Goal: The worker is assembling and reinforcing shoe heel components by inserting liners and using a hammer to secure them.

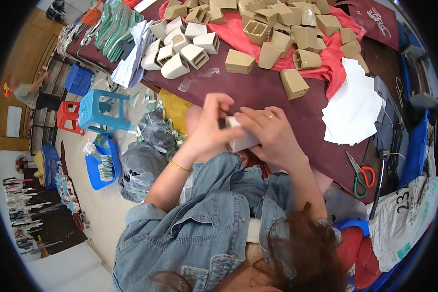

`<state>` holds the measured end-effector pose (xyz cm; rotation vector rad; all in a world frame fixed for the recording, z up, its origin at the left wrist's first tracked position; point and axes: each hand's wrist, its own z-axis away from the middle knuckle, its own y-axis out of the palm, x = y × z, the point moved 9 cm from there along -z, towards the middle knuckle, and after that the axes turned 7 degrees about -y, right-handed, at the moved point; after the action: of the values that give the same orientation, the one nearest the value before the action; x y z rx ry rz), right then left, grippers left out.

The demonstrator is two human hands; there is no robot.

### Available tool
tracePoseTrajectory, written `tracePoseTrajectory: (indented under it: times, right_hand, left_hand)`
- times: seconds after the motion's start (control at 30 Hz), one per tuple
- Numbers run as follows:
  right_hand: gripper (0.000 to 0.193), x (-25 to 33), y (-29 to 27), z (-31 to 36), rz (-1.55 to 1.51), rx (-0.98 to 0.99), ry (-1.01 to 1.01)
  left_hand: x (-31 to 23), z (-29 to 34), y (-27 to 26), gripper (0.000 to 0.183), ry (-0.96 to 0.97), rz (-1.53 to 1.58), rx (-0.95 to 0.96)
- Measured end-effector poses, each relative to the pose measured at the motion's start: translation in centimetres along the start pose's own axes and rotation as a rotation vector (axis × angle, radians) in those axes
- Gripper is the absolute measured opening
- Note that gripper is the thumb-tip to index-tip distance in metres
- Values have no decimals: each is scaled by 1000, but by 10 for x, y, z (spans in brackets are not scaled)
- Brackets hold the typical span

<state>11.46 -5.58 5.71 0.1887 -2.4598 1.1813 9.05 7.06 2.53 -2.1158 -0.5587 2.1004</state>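
A white hollow block-shaped piece (244, 140) is held above my lap at the table's near edge. My right hand (272, 130), with a ring on one finger, wraps over its top and right side. On its other side is my left hand (210, 125), a bangle at the wrist. The left fingers are raised and apart, and the thumb reaches across to the piece's left edge. Just beyond, similar white pieces (175, 66) lie grouped on the dark red tabletop (209, 90). Tan pieces (294, 83) of like shape are spread to their right.
Red plastic sheeting (228, 34) lies under many tan pieces. White paper (353, 107) and scissors (360, 174) are at the right, beside a black-handled tool (378, 182). On the left floor stand a blue stool (102, 111), a blue basin (101, 165) and dark plastic bags (143, 163). Another person (27, 92) is farther off.
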Motion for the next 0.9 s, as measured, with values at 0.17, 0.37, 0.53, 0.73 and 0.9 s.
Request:
tracePoseTrajectory:
  times: [0.17,0.37,0.53,0.73,0.9]
  right_hand:
    - [82,-20,-27,2,-427,-465,238]
    - [71,-21,32,2,-720,-290,305]
    - [58,-10,42,5,-885,-482,418]
    - [52,-14,47,1,-1706,-470,480]
    - [59,-23,45,4,-880,-351,363]
  left_hand:
    - [-4,11,12,53,-93,1016,214]
    - [6,24,23,66,-132,727,230]
    - [-17,27,13,61,56,64,-174]
    - [1,22,21,47,-113,794,-344]
    - [-23,32,12,43,38,103,-403]
